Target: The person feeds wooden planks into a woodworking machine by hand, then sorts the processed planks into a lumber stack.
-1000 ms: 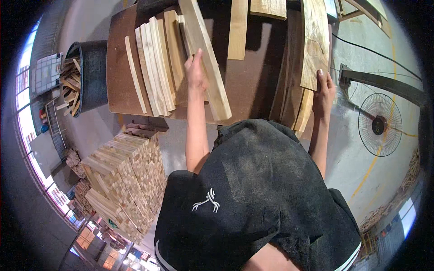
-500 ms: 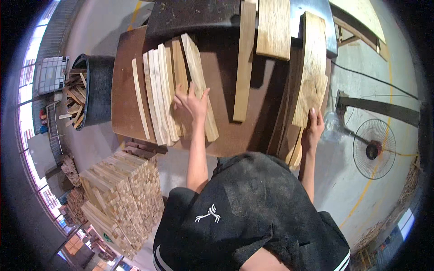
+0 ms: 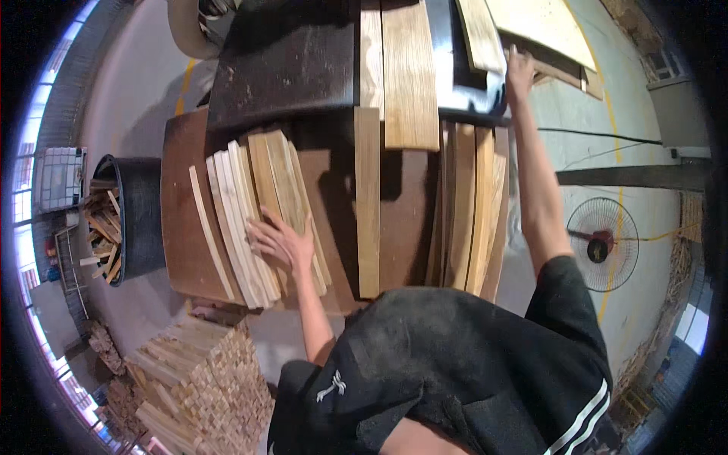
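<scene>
My left hand (image 3: 282,241) rests with spread fingers on a row of pale wooden strips (image 3: 241,227), lying side by side on a brown board tabletop (image 3: 182,250). Up at the far right, my right hand (image 3: 519,74) has its fingers closed at the right edge of a wooden board (image 3: 479,34), which lies on the shiny end of a dark machine table (image 3: 288,68). A wide plank (image 3: 409,76) sits left of that board. One long strip (image 3: 368,205) reaches from the machine table toward me.
More strips (image 3: 474,212) stand stacked at the tabletop's right. A black bin (image 3: 144,220) of offcuts is at the left, above a big pile of cut wood (image 3: 205,379). A fan (image 3: 603,243) stands at the right, near a dark beam (image 3: 629,176).
My right hand has gone forward with the board, from the right-hand stack to the machine table. My left hand stays on the strips; the angled strip now lies against the row.
</scene>
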{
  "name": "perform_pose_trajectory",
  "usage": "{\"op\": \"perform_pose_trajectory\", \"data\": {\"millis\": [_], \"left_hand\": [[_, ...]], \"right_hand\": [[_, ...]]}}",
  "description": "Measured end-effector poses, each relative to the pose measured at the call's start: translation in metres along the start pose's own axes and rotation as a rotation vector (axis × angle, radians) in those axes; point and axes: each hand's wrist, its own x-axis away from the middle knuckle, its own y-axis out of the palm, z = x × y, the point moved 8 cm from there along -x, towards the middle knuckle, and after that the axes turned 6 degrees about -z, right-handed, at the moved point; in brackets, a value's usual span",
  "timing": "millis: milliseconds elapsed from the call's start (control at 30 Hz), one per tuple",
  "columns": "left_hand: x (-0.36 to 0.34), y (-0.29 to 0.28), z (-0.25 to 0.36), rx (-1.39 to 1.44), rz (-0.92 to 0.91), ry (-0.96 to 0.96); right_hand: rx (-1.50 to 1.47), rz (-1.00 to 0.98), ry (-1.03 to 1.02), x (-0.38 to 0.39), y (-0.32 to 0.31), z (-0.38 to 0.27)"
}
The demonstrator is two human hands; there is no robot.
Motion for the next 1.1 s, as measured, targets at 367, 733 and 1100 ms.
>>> {"op": "perform_pose_trajectory", "data": {"millis": [367, 733, 1100], "left_hand": [[0.11, 0.019, 0.082, 0.754, -0.162, 0.088], [0.107, -0.028, 0.065, 2.498, -1.041, -0.029], [0.082, -0.036, 0.048, 3.268, -1.186, -0.091]], "right_hand": [[-0.032, -0.955, 0.361, 0.209, 0.091, -0.071], [-0.122, -0.889, 0.31, 0.251, 0.008, -0.045], [-0.303, -0.866, 0.415, 0.35, -0.174, 0.008]]}}
